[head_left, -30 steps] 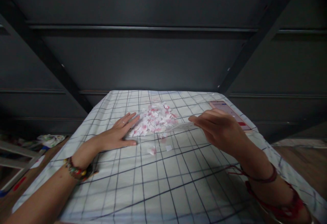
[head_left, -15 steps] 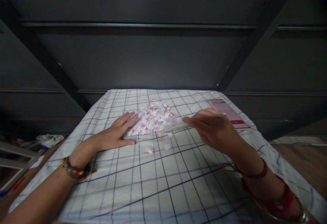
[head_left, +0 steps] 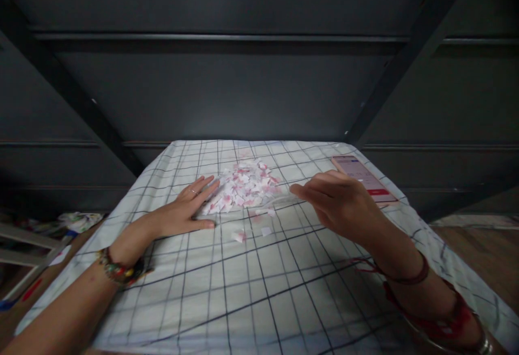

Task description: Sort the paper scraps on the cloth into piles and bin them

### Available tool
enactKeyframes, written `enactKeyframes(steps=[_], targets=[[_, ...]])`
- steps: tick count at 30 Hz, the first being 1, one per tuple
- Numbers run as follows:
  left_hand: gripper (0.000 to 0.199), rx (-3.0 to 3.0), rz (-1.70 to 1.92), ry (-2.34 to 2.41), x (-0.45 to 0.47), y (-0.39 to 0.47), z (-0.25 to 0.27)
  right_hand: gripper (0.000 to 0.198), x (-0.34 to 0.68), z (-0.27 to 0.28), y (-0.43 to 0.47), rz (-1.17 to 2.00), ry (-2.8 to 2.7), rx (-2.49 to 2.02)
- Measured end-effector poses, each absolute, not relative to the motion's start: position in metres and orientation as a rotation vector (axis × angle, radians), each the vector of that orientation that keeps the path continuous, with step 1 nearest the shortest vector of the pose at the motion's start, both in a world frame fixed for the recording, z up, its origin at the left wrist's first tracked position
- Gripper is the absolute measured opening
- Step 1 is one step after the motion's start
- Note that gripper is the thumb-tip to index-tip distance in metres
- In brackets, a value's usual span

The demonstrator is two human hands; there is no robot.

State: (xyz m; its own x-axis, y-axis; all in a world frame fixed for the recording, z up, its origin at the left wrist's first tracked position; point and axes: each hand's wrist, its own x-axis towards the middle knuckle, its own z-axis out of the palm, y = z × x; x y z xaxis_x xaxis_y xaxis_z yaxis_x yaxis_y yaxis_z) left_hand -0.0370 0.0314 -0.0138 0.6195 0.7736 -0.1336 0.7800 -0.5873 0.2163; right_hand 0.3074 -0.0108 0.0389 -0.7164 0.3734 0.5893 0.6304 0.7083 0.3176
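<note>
A heap of small torn white and pink paper scraps (head_left: 245, 186) lies on the checked cloth between my hands. My left hand (head_left: 190, 206) rests flat with its fingers spread, the fingertips touching the heap's left edge. On the other side, my right hand (head_left: 334, 198) is closed in a pinch on a thin, pale, see-through stick (head_left: 279, 200). Its far end points left to the lower right edge of the heap; blur hides its exact kind. Nearer to me lie a loose white scrap (head_left: 266, 231) and a pink-and-white scrap (head_left: 239, 235).
Beyond my right hand lies a phone (head_left: 365, 176) with its screen lit, partly covered by that hand. The white checked cloth (head_left: 243, 301) covers the table up to a dark panelled wall (head_left: 231, 90). A pale frame (head_left: 30, 260) stands low at the left.
Both hands stay almost in place. A few scraps by the stick's tip have shifted slightly.
</note>
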Motion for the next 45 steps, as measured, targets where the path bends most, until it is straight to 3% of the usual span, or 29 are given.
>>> enactKeyframes(steps=[20, 28, 45], targets=[[0.088, 2.613, 0.028, 1.216, -0.039, 0.032, -0.016, 0.018, 0.334, 0.050, -0.017, -0.469, -2.411, -1.004], [0.089, 2.621, 0.011, 1.223, -0.041, 0.032, -0.019, 0.018, 0.334, 0.051, -0.020, -0.365, -2.459, -0.907], [0.090, 2.639, -0.015, 1.253, -0.038, 0.031, -0.016, 0.023, 0.308, 0.042, -0.019, -0.567, -2.445, -0.829]])
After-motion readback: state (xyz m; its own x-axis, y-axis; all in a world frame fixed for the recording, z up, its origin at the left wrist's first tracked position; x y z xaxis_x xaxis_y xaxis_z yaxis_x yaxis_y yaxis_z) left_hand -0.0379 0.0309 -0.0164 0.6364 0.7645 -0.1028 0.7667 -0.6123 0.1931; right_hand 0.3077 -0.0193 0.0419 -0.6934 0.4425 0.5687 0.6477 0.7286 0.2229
